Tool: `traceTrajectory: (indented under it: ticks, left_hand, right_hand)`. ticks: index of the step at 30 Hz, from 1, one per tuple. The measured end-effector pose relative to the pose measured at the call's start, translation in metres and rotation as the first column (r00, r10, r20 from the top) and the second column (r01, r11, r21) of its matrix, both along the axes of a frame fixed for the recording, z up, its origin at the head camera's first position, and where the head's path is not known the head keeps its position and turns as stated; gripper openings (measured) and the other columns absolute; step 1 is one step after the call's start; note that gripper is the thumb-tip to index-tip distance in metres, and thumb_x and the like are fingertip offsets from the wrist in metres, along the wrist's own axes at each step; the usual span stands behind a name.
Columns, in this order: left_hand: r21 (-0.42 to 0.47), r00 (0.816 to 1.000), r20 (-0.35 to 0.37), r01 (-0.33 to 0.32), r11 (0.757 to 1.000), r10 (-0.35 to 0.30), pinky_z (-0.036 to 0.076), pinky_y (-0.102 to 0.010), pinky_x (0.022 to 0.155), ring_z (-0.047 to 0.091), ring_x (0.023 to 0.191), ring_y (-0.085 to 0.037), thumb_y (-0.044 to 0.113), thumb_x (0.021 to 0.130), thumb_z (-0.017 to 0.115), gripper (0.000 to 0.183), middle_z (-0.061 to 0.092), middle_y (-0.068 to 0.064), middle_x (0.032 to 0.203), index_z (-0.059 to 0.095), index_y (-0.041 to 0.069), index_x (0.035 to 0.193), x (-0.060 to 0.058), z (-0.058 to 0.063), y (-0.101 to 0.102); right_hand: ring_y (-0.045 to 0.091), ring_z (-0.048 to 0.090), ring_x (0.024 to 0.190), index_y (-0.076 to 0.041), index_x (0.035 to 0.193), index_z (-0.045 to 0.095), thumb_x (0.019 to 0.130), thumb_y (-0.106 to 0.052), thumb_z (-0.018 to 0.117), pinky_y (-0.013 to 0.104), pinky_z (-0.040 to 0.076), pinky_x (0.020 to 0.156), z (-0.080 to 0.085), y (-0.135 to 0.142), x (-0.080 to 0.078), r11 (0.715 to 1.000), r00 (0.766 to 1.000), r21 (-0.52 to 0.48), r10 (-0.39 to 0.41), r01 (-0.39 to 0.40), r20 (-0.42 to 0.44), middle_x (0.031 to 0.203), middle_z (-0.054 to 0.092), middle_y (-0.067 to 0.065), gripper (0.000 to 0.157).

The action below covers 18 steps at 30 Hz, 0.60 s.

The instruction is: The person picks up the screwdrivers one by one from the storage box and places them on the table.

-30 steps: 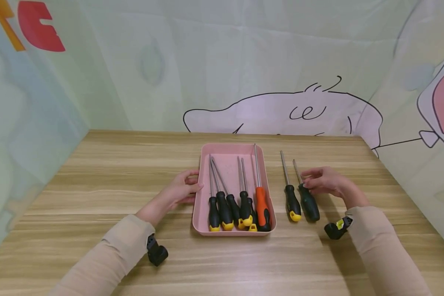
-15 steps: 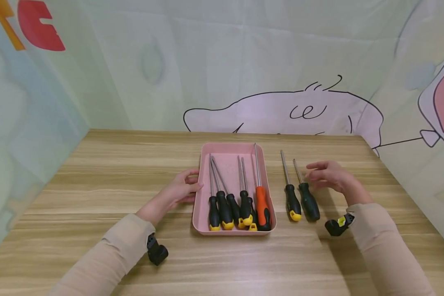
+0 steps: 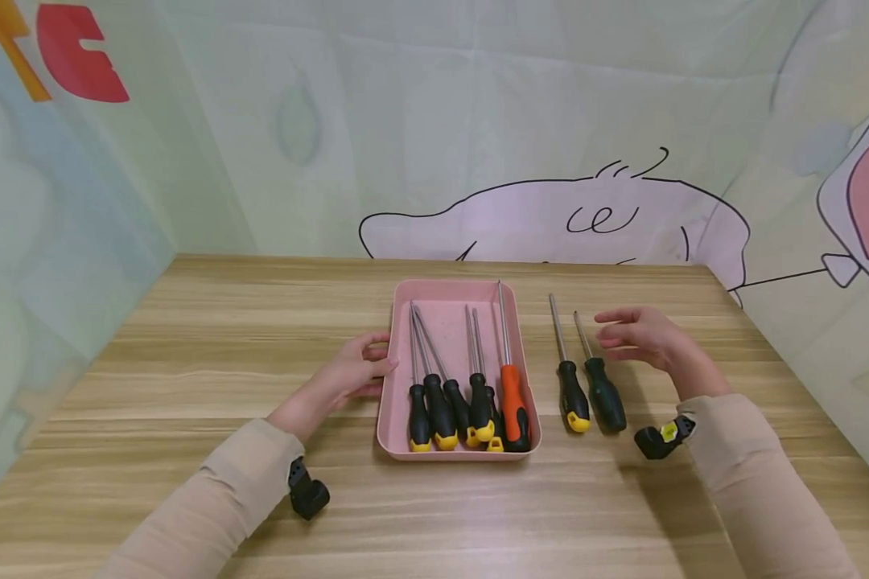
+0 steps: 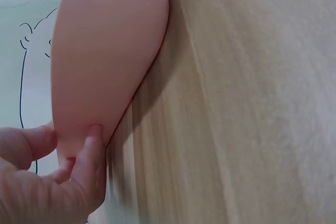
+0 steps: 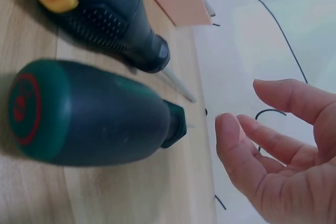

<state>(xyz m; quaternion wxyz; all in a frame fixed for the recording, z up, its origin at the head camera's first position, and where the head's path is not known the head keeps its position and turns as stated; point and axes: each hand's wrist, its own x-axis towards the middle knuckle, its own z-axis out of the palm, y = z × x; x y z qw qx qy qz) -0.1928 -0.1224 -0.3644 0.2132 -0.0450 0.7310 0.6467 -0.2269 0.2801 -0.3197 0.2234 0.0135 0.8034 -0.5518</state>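
Observation:
A pink tray [image 3: 434, 455] holds several screwdrivers with black-and-yellow handles and one orange-handled screwdriver [image 3: 512, 402]. My left hand [image 3: 358, 368] holds the tray's left side, thumb at the rim and fingers against the outer wall, as the left wrist view shows up close. Right of the tray lie two more screwdrivers: a black-and-yellow one [image 3: 572, 398] and a dark green one [image 3: 605, 398]. Beside the green screwdriver's shaft hovers my right hand [image 3: 644, 338], fingers loosely bent and holding nothing. In the right wrist view a gap shows between thumb and fingertips.
Everything rests on a wood-grain table [image 3: 224, 338]. A printed cloth backdrop [image 3: 434, 121] with cartoon drawings stands behind it and along both sides. Small black cameras hang at both wrists, the left wrist camera [image 3: 307, 490] close over the tabletop.
My right hand has drawn back from the green screwdriver's neck, away from me and slightly upward. The left hand, tray and screwdrivers stay in place.

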Motion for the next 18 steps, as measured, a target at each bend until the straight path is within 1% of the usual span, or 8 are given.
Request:
traceTrajectory:
  ticks: [5, 9, 13, 18]
  left_hand:
    - [0.003, 1.000, -0.005, -0.001, 1.000, 0.001, 0.053, -0.037, 0.076, 0.053, 0.104, -0.028, 0.004, 0.095, 0.050, 0.054, 0.036, -0.025, 0.136, 0.026, 0.001, 0.144, 0.000, -0.001, 0.001]
    - [0.003, 1.000, -0.006, -0.001, 1.000, 0.001, 0.053, -0.037, 0.076, 0.053, 0.104, -0.027, 0.003, 0.095, 0.049, 0.053, 0.037, -0.025, 0.135, 0.027, 0.001, 0.143, 0.001, -0.001, 0.001]
    - [0.001, 1.000, -0.007, -0.003, 1.000, 0.003, 0.053, -0.037, 0.076, 0.053, 0.103, -0.027, 0.003, 0.095, 0.050, 0.053, 0.037, -0.025, 0.135, 0.027, 0.001, 0.143, 0.001, -0.001, 0.001]
    - [-0.009, 1.000, -0.005, 0.001, 1.000, -0.001, 0.053, -0.036, 0.077, 0.054, 0.104, -0.027, 0.004, 0.095, 0.050, 0.053, 0.038, -0.024, 0.135, 0.028, 0.002, 0.143, 0.000, -0.001, 0.000]
  right_hand:
    - [0.009, 0.061, 0.082, 0.013, 0.138, 0.027, 0.093, -0.009, 0.053, 0.029, 0.052, 0.079, 0.005, -0.005, 0.001, 1.000, 0.999, 0.001, -0.022, 0.022, 0.030, 0.092, 0.062, -0.002, 0.056]
    - [0.008, 0.062, 0.079, 0.013, 0.138, 0.027, 0.093, -0.009, 0.054, 0.027, 0.053, 0.077, 0.008, -0.010, 0.002, 1.000, 0.999, -0.016, -0.021, 0.022, 0.046, 0.089, 0.063, -0.002, 0.057]
    - [0.008, 0.062, 0.077, 0.014, 0.137, 0.027, 0.092, -0.008, 0.054, 0.027, 0.053, 0.076, 0.011, -0.016, 0.003, 1.000, 0.999, -0.027, -0.003, 0.004, 0.047, 0.088, 0.064, 0.000, 0.057]
    - [0.010, 0.062, 0.081, 0.013, 0.137, 0.029, 0.092, -0.010, 0.056, 0.027, 0.053, 0.077, 0.014, -0.025, 0.003, 0.999, 0.999, -0.006, 0.033, -0.033, 0.043, 0.096, 0.062, 0.004, 0.057]
